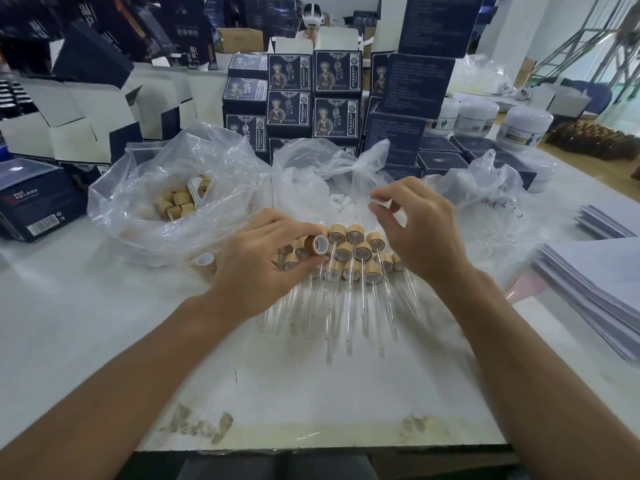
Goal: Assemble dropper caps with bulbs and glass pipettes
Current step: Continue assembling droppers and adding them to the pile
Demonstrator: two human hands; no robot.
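A bamboo-patterned dropper cap (316,245), a short tan cylinder with a white-lined opening, is gripped between the curled fingers and thumb of the left hand (266,261). Just right of this cap and behind it, a heap of assembled droppers (356,258) is seen, with the caps clustered and the clear glass pipettes fanned toward the viewer. Right of the cap and above the heap, the right hand (419,230) is held with curled fingertips; whether anything is pinched cannot be told.
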